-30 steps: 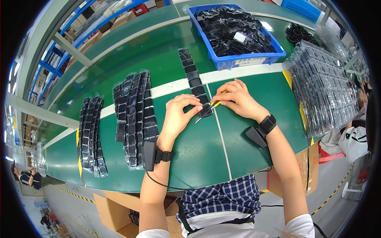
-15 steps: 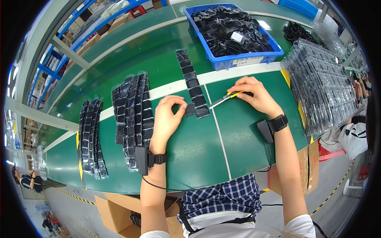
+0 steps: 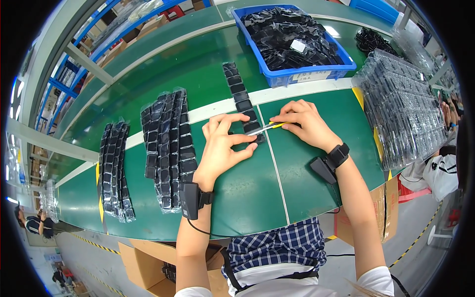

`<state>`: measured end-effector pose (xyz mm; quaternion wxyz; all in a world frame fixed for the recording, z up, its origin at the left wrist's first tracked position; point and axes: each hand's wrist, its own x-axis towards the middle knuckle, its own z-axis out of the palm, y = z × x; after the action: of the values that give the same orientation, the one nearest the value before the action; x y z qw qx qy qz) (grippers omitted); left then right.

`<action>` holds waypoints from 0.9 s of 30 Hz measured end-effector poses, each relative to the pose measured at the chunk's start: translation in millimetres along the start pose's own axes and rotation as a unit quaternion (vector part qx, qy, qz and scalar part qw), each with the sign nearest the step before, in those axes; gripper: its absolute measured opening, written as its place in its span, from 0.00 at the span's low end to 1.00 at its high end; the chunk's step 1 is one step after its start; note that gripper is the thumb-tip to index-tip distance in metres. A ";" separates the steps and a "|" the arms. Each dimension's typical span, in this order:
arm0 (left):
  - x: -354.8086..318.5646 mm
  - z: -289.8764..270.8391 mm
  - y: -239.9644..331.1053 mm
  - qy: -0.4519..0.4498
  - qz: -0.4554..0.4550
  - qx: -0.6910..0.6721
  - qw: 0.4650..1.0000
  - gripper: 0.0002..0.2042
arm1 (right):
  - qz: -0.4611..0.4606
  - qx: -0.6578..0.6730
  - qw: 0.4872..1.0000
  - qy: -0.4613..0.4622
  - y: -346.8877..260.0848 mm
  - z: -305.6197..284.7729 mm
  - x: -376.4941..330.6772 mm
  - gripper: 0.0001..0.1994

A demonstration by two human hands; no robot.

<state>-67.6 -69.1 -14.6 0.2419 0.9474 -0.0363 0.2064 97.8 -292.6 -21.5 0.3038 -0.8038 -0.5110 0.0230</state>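
Your right hand (image 3: 304, 122) pinched the yellow-handled tool (image 3: 267, 127) across the near end of the black strip (image 3: 241, 96) on the green table (image 3: 247, 203), where your left hand (image 3: 219, 146) rested, thumb and index finger apart, apparently to steady it.

- A factory workshop is surrounding the right hand (image 3: 303, 122).
- A long green workbench (image 3: 247, 198) is stretching beneath it.
- A heaped blue parts bin (image 3: 278, 79) is standing beyond it.
- Blue shelving (image 3: 63, 85) is rising far left of it.
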 end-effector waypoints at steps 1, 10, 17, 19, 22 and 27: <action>0.8 0.5 -0.4 0.011 0.000 -0.012 1.000 0.10 | -0.007 0.002 1.000 -0.007 0.4 0.1 -1.0 0.17; 5.3 13.9 -23.4 0.032 -0.098 -0.071 0.992 0.06 | -0.019 0.017 0.999 -0.044 -6.6 -1.2 -1.9 0.16; 8.7 19.9 -26.8 0.020 -0.125 -0.068 0.990 0.07 | -0.012 0.024 0.998 -0.053 -8.0 -0.5 -0.6 0.16; 9.6 20.2 -25.6 0.017 -0.128 -0.067 0.989 0.07 | -0.014 0.023 0.998 -0.052 -7.7 1.1 1.1 0.16; 9.2 19.1 -26.2 0.016 -0.129 -0.061 0.990 0.07 | -0.017 0.021 0.999 -0.042 -7.1 11.0 4.8 0.15; 10.7 21.7 -29.0 0.009 -0.117 -0.060 0.991 0.07 | -0.033 0.022 0.999 -0.028 -2.8 14.4 7.6 0.13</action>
<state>-44.9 -53.5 -40.4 0.3216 0.9268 0.0646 0.1827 94.2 -278.6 -29.7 0.3079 -0.7786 -0.5448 0.0465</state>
